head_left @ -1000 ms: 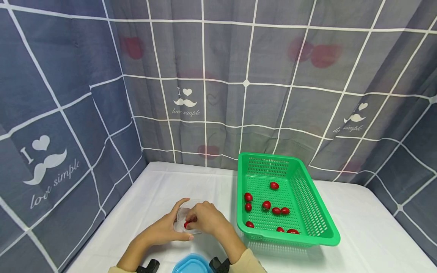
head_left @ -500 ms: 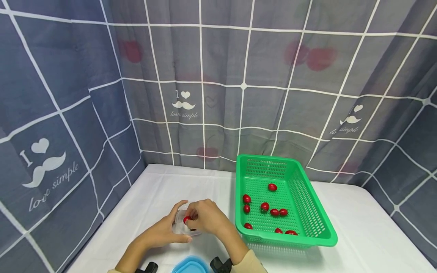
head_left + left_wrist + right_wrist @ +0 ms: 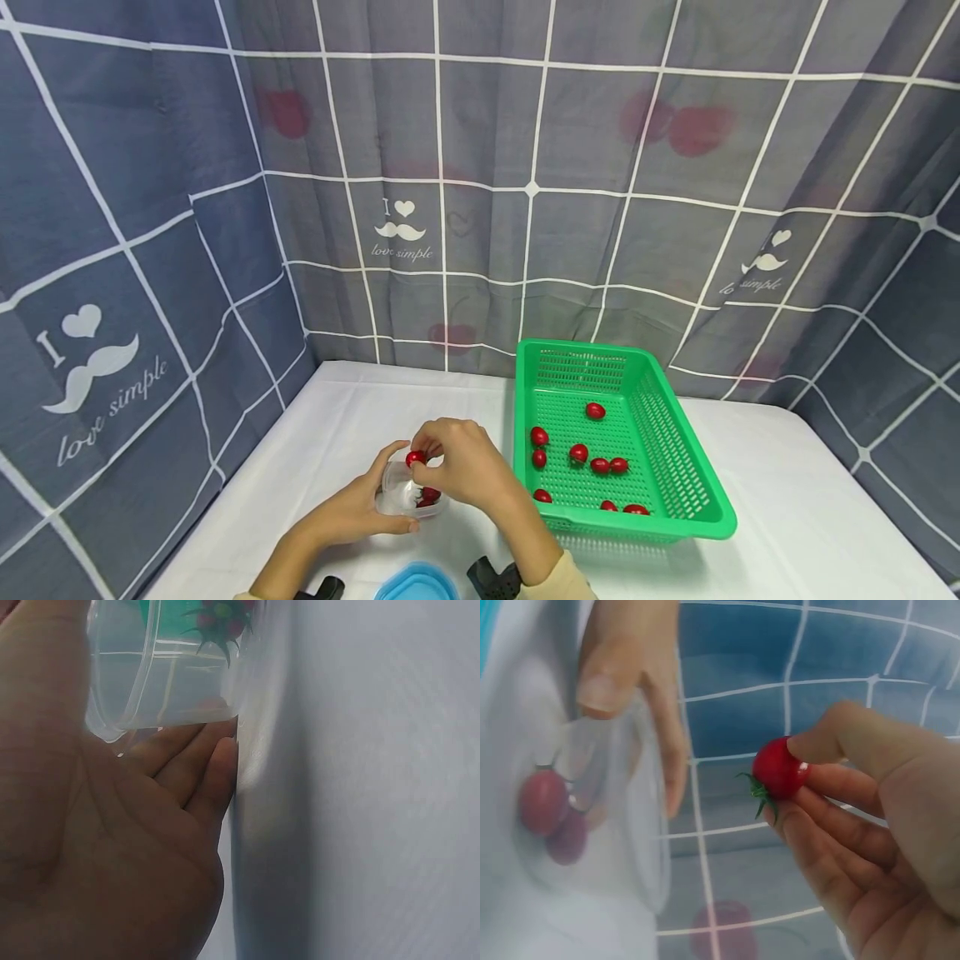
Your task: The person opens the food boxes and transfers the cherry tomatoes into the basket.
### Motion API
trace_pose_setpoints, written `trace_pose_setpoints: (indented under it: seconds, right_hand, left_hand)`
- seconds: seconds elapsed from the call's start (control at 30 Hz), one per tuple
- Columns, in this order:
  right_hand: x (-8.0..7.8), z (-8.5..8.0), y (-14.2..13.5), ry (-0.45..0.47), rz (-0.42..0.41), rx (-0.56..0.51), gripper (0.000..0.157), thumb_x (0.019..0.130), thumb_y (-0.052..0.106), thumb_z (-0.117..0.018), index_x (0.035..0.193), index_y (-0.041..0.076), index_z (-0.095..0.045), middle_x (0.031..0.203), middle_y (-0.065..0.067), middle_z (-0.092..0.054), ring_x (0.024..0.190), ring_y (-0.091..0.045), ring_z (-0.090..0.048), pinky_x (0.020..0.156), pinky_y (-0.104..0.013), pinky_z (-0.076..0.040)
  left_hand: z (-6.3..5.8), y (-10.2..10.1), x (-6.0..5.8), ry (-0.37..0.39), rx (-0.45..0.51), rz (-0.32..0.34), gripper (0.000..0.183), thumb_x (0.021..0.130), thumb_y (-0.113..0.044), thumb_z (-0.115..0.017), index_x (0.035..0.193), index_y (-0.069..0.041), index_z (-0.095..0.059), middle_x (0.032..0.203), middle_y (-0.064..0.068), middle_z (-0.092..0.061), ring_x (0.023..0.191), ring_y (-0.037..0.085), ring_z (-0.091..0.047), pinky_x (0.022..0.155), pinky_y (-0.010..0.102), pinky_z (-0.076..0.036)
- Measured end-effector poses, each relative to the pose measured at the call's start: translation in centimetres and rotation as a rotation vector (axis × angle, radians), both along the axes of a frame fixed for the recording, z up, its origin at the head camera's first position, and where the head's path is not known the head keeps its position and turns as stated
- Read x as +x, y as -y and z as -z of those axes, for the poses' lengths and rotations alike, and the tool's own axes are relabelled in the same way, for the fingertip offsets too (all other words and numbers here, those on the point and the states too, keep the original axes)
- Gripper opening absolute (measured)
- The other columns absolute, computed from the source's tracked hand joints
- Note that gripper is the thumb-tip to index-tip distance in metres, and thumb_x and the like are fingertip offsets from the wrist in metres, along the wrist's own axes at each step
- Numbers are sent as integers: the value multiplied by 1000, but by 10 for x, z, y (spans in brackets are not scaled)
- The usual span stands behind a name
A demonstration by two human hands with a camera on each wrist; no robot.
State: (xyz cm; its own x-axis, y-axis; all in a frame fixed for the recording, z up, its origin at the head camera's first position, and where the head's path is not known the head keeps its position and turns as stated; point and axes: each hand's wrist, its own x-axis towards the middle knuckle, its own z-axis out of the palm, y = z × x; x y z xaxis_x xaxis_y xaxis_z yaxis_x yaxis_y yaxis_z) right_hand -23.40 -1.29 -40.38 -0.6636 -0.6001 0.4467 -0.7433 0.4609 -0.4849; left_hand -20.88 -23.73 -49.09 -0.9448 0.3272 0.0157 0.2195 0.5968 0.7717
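Observation:
My left hand [image 3: 356, 508] grips a small clear plastic container [image 3: 396, 483] on the white table, thumb on the near side and fingers round the far side. At least two red cherry tomatoes [image 3: 544, 802] lie inside, visible through its wall in the right wrist view. Above the container's opening my right hand [image 3: 463, 462] pinches another cherry tomato [image 3: 781, 766] between thumb and fingers, its green stem end pointing down toward the left. In the left wrist view, a tomato's green calyx [image 3: 221, 630] shows through the container wall.
A green perforated basket [image 3: 645, 527] with several cherry tomatoes [image 3: 578, 453] stands right of my hands. A blue lid [image 3: 417, 583] lies at the table's near edge, between the forearms. Grey-blue checked curtains [image 3: 487, 225] enclose the back and sides.
My right hand has risen out of the container, lifting the pinched cherry tomato above the rim. The left hand stays on the container. The camera view has shifted slightly.

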Motion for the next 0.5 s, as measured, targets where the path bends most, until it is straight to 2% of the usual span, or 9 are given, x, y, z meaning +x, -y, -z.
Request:
trace_pose_setpoints:
  seconds: [0.07,0.27,0.43,0.5]
  right_hand:
    - [2,-5,-3,-3,0,-18,10,83,11,-78,92,14,-75,87,6,-73,77,4,-63,74,-15,-52]
    - [8,-19,-13,-52,-9,-70,12,84,9,-77,94,13,-74,88,5,-74,80,-3,-67,78,-18,-55]
    - [15,-32,-23,-87,-15,-119,12,84,7,-76,95,12,-74,90,4,-74,82,-11,-71,79,-20,-56]
    - [18,-37,-27,-101,-2,-138,13,84,7,-76,95,14,-75,90,5,-74,82,-11,-71,79,-21,-57]
  left_hand:
    - [0,0,1,3,-1,-6,110,78,-46,-89,160,-30,-18,147,20,-52,132,35,-51,104,64,-41]
    - [0,-1,0,-12,-14,-9,113,77,-46,-89,162,-23,-18,144,26,-53,130,37,-53,101,61,-43]
    - [1,0,0,-26,-19,-5,113,77,-46,-89,161,-24,-18,142,16,-58,128,34,-55,100,59,-45]
    - [1,0,0,-28,-10,3,112,77,-45,-89,161,-25,-18,142,10,-59,129,32,-56,101,58,-44]
